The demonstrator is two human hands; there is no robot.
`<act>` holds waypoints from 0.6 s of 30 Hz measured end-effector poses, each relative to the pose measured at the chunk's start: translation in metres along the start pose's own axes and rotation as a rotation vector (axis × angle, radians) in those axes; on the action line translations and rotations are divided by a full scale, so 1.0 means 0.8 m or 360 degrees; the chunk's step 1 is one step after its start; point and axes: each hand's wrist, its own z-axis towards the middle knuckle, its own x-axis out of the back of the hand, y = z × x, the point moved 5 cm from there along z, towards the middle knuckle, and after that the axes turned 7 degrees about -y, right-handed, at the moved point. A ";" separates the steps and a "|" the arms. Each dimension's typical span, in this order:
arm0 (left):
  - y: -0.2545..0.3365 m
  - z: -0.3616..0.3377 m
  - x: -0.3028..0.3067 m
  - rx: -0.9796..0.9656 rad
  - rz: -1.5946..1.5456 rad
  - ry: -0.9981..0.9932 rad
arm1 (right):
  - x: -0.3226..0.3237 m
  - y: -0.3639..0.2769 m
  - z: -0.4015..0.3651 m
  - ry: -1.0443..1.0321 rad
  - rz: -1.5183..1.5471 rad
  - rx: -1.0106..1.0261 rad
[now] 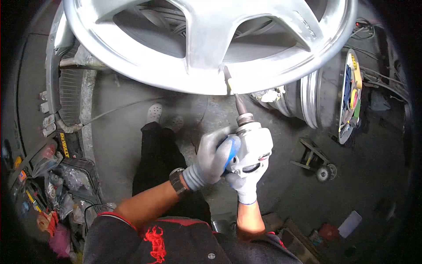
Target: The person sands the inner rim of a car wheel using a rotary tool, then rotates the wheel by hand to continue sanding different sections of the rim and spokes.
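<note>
Clasping the power tool (260, 147) with left grip (212, 154) and right grip (245, 181), we record its tip at the silver wheel's (206, 48) near rim. Left, a label (64, 145) reads "DEWALT"; the right spoke's lettering (306, 24) is unclear.

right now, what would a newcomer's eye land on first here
The big silvery wheel across the top, glaring white along its lower rim. Next, the power tool near the centre, held in the gloved left hand and right hand, its slim tip pointing up at that rim.
</note>
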 end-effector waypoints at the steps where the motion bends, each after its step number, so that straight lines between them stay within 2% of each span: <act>1: 0.001 -0.002 0.001 0.0052 0.0077 -0.0025 | 0.004 0.005 -0.003 0.0063 0.0006 -0.0093; 2: 0.001 -0.003 0.001 0.0102 0.0150 -0.0053 | 0.007 0.007 -0.003 0.0127 0.0006 -0.0184; 3: 0.000 0.004 -0.004 0.0132 0.0182 -0.0083 | 0.015 0.005 0.001 0.0128 -0.0073 -0.0117; 4: 0.018 0.004 -0.015 -0.0185 0.0293 0.0060 | 0.023 0.002 0.005 0.0132 -0.0158 -0.0049; 6: 0.008 0.017 -0.032 -0.0183 0.0411 -0.0285 | 0.043 0.027 -0.011 0.0870 0.0510 -0.0555; 7: 0.000 0.030 -0.039 -0.0103 0.0427 -0.0392 | 0.049 0.011 -0.001 0.0610 0.0207 -0.0061; 8: 0.001 0.055 -0.046 0.0399 0.0151 -0.0706 | 0.059 0.016 -0.001 0.0519 -0.0066 0.0158; 10: 0.015 0.054 -0.050 -0.0029 0.0438 -0.0552 | 0.056 0.010 0.002 0.0737 0.0031 0.0051; 11: 0.007 0.048 -0.049 -0.0026 0.0441 -0.0550 | 0.051 0.007 -0.002 0.0529 -0.0022 0.0080; 12: 0.003 0.040 -0.038 -0.0246 0.0461 -0.0274 | 0.044 0.003 -0.005 0.0321 -0.0070 0.0112; 13: 0.003 0.030 -0.028 -0.0463 0.0477 0.0001 | 0.040 0.011 -0.007 0.0420 -0.0050 -0.0193; 14: 0.016 0.027 -0.022 -0.0191 0.0249 -0.0104 | 0.047 0.052 -0.022 0.0567 0.0343 -0.0469; 16: -0.006 0.010 -0.004 0.0164 0.0260 -0.0298 | 0.012 0.009 -0.011 0.0149 -0.0318 0.0068; 18: 0.007 0.002 -0.003 0.0111 0.0372 -0.0213 | 0.005 0.002 -0.004 0.0131 -0.0202 0.0054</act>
